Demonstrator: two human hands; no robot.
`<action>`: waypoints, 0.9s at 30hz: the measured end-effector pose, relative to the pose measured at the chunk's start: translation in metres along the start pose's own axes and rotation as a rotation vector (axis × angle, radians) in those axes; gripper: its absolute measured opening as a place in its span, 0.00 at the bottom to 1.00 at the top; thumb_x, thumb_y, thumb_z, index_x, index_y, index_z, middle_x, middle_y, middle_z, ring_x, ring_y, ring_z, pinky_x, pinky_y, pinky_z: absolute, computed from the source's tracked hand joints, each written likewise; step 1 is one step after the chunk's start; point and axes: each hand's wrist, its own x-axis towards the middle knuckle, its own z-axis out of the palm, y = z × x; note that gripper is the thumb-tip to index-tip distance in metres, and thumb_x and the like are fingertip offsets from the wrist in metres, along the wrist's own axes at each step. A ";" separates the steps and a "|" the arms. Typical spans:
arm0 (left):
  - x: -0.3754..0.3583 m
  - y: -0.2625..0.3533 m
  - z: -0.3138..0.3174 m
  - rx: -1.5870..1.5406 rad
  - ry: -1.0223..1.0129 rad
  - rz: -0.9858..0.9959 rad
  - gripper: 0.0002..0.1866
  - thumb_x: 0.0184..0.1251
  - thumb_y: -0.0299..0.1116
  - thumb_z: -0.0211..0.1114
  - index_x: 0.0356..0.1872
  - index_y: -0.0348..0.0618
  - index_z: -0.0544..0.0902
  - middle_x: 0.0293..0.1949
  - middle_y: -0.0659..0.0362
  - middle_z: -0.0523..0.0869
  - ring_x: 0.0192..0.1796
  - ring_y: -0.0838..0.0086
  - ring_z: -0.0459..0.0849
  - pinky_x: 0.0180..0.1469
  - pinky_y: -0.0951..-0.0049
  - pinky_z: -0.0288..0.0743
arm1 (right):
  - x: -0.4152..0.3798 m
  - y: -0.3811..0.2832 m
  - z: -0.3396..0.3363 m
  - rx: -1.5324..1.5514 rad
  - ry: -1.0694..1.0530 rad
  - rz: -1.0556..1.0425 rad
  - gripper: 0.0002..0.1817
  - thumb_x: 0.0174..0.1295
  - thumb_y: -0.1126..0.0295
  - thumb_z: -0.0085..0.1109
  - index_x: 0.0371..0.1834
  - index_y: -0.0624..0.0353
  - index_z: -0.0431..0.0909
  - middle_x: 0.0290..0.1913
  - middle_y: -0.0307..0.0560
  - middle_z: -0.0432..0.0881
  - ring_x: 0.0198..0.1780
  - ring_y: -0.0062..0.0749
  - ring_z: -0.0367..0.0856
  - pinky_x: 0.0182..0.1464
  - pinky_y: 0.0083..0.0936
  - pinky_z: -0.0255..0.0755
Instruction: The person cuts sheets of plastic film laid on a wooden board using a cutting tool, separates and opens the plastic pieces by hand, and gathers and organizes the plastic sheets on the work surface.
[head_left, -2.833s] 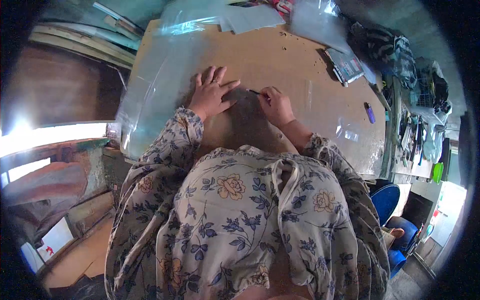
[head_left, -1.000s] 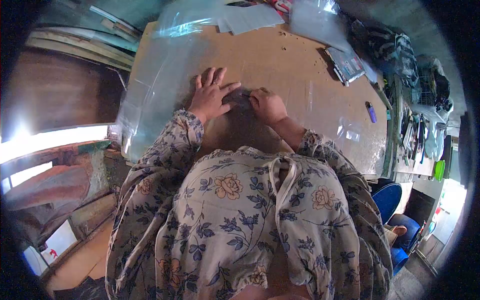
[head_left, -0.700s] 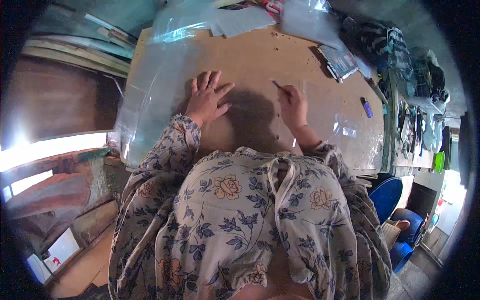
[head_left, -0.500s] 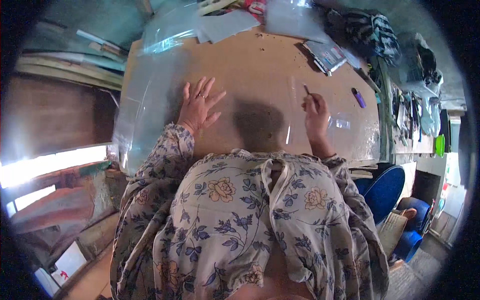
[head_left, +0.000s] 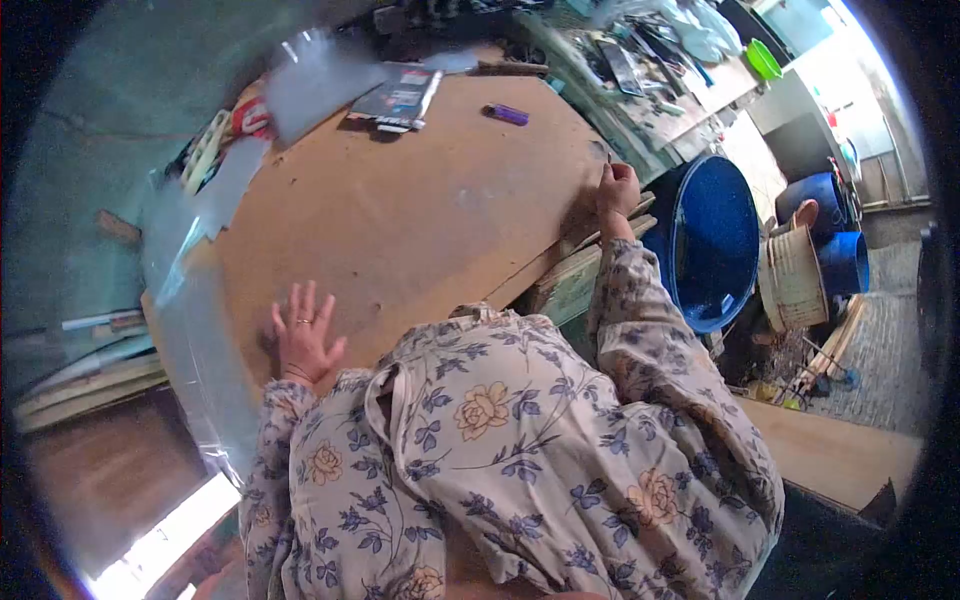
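Note:
My left hand [head_left: 308, 338] lies flat on the brown tabletop [head_left: 400, 230] with its fingers spread and a ring on one finger. To its left, clear plastic sheeting [head_left: 195, 330] covers the table's edge. My right hand [head_left: 618, 190] is closed at the table's right edge, pinching a slim, dark, stick-like thing [head_left: 609, 157]; only its short tip shows above the fingers. A purple lighter [head_left: 507, 114] lies on the tabletop toward the back. Near it is a dark printed packet [head_left: 398, 100].
Right of the table stand a large blue tub [head_left: 712, 245], a whitish bucket [head_left: 793, 278] and a smaller blue container [head_left: 845, 262]. A cluttered bench [head_left: 665, 95] with a green bowl [head_left: 763, 60] is behind. Plastic sheets [head_left: 315, 85] lie at the back left.
The view has turned to the right. My right hand has moved out to the table's right edge with the stick-like thing. My left hand stays flat and spread on the tabletop.

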 end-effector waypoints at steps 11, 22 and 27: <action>0.024 0.026 0.059 -0.271 0.294 -0.172 0.16 0.55 0.33 0.58 0.46 0.51 0.78 0.52 0.55 0.75 0.58 0.57 0.68 0.59 0.58 0.58 | 0.015 0.015 0.007 -0.257 -0.062 -0.111 0.09 0.47 0.56 0.58 0.26 0.46 0.80 0.32 0.42 0.78 0.40 0.42 0.74 0.41 0.36 0.69; 0.084 0.038 0.019 -0.105 0.450 -0.535 0.05 0.57 0.32 0.52 0.31 0.45 0.73 0.25 0.51 0.77 0.33 0.56 0.78 0.33 0.59 0.72 | -0.064 -0.161 -0.035 0.497 -0.877 -0.944 0.42 0.38 0.64 0.70 0.58 0.62 0.59 0.55 0.59 0.66 0.57 0.52 0.63 0.56 0.38 0.59; 0.108 0.059 -0.037 -0.044 0.435 -0.432 0.06 0.56 0.36 0.55 0.28 0.46 0.75 0.22 0.54 0.77 0.29 0.59 0.79 0.32 0.59 0.72 | -0.129 -0.223 -0.023 0.527 -1.008 -1.238 0.46 0.41 0.61 0.66 0.64 0.60 0.50 0.55 0.57 0.66 0.58 0.49 0.63 0.59 0.41 0.55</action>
